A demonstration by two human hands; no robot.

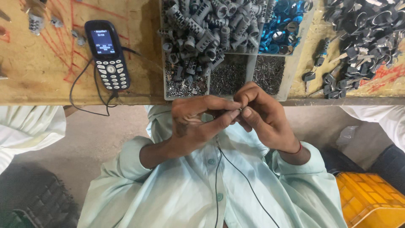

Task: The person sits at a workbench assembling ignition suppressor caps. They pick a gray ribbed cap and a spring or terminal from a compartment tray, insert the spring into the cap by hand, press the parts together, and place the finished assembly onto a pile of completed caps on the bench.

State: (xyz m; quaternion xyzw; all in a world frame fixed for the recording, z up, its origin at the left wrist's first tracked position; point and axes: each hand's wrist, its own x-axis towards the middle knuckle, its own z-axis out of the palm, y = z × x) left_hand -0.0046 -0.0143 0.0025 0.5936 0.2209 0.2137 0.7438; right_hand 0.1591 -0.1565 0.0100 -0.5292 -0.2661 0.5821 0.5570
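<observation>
Just below the compartment tray at the bench edge, the person's left hand and right hand meet over the pale green shirt. Both sets of fingers are drawn narrow, pinching a small metal part between the fingertips; its shape is too small to tell. Inside the tray lie grey lock cylinders, blue caps and fine dark pins. Left of the tray rests a keypad phone; right of it, a heap of dark keys.
</observation>
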